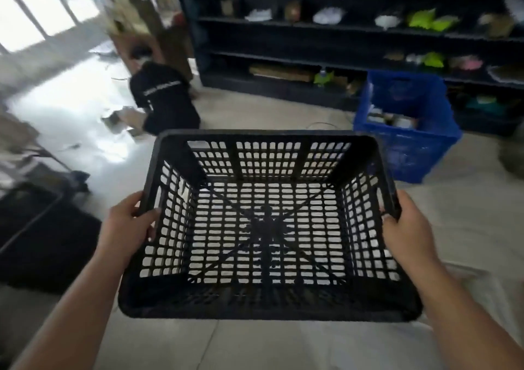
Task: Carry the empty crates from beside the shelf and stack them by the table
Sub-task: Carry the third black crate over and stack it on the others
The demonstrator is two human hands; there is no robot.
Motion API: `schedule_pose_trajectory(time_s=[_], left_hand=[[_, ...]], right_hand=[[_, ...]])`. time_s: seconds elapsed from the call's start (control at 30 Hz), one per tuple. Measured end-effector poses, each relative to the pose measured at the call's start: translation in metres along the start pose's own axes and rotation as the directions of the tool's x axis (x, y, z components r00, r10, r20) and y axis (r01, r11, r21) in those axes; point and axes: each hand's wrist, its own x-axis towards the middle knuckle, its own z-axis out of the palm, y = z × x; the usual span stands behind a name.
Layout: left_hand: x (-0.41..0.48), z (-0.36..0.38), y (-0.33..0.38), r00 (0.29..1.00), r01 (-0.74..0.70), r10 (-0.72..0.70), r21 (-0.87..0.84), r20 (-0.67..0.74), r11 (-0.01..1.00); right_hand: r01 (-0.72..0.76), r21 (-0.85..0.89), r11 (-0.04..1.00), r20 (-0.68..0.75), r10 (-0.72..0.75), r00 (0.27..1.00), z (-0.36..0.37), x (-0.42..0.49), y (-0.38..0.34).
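Note:
A black plastic lattice crate [266,307] hangs in the air in front of me, empty, its open top facing me and the floor visible through its grid. My left hand [127,228] grips its left rim, fingers curled over the edge. My right hand [405,228] grips its right rim the same way. A dark shelf unit [312,55] stands across the back of the room. A blue crate [408,148] with items inside rests on the floor in front of the shelf, behind the black crate's far right corner.
A person in dark clothes [164,100] crouches on the floor at the back left, near cardboard boxes [141,21]. A dark mat [42,245] and a metal frame [37,154] lie at the left. Pale floor [467,222] spreads to the right.

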Motion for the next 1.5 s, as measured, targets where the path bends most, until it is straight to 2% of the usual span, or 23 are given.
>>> schedule_pose_trajectory(time_s=[0.13,0.27,0.47,0.57,0.7,0.8,0.9,1.07,1.5], left_hand=[[0.017,-0.071,-0.041,0.983,0.062,-0.061,0.002,-0.175,0.998],[0.024,-0.120,-0.075,0.918,0.158,-0.165,-0.049,-0.360,0.986],[0.019,-0.177,-0.106,0.740,0.230,-0.277,-0.157,-0.613,0.961],[0.015,-0.208,-0.129,0.621,0.286,-0.350,-0.213,-0.701,0.934],[0.017,-0.248,-0.158,0.489,0.344,-0.420,-0.274,-0.764,0.898],[0.031,-0.286,-0.193,0.434,0.345,-0.439,-0.305,-0.787,0.888],[0.052,-0.325,-0.234,0.378,0.353,-0.456,-0.330,-0.806,0.875],[0.094,-0.388,-0.292,0.360,0.376,-0.491,-0.358,-0.793,0.854],[0.246,-0.528,-0.414,0.367,0.489,-0.545,-0.343,-0.753,0.802]], right_hand=[[0.142,0.045,0.989,0.145,-0.147,0.979,0.082,0.036,-0.077],[0.254,0.132,0.958,0.265,-0.281,0.922,0.161,0.068,-0.147],[0.426,0.289,0.857,0.421,-0.514,0.747,0.282,0.110,-0.265],[0.490,0.347,0.800,0.464,-0.601,0.651,0.335,0.112,-0.324],[0.522,0.429,0.737,0.502,-0.675,0.540,0.406,0.093,-0.399],[0.541,0.478,0.692,0.515,-0.720,0.465,0.462,0.071,-0.448],[0.540,0.480,0.691,0.542,-0.718,0.438,0.517,0.044,-0.492],[0.557,0.488,0.672,0.557,-0.731,0.394,0.595,0.011,-0.573],[0.562,0.439,0.700,0.629,-0.687,0.364,0.805,-0.031,-0.717]])
